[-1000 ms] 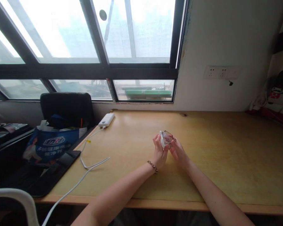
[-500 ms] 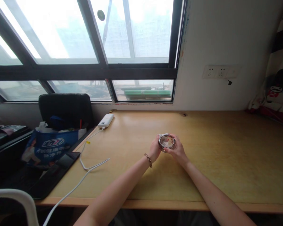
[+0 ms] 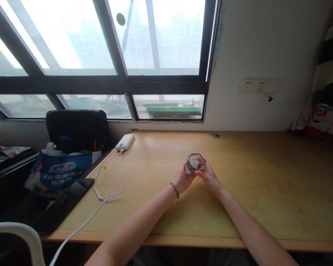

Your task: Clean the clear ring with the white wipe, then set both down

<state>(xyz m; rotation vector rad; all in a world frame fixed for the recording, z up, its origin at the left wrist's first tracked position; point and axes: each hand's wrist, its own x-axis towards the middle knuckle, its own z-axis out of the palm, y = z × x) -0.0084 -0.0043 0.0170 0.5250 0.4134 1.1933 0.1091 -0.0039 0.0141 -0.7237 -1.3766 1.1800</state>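
Note:
Both hands hold a small clear glass (image 3: 195, 159) with a faceted outline above the middle of the desk. My left hand (image 3: 183, 177) grips it from the left and below, its fingers closed against the side. On the right, my right hand (image 3: 208, 173) is closed round the rim and wall, and some of its fingers show through the glass. Something white and thin, like a tissue (image 3: 187, 169), lies between my left hand and the glass; its full shape is hidden. A beaded bracelet (image 3: 174, 190) circles my left wrist.
The wooden desk (image 3: 266, 192) spreads under my arms. To the left lie a white power bank (image 3: 124, 142), a white cable (image 3: 100, 207) and a black tablet-like slab (image 3: 66, 203). A blue bag (image 3: 61, 170) rests on a black chair (image 3: 76, 123) beside the desk.
The glass has been tilted and turned in my hands and raised slightly, so its faceted outline now shows. My left hand has shifted further beneath it, and the white piece sits lower on its left.

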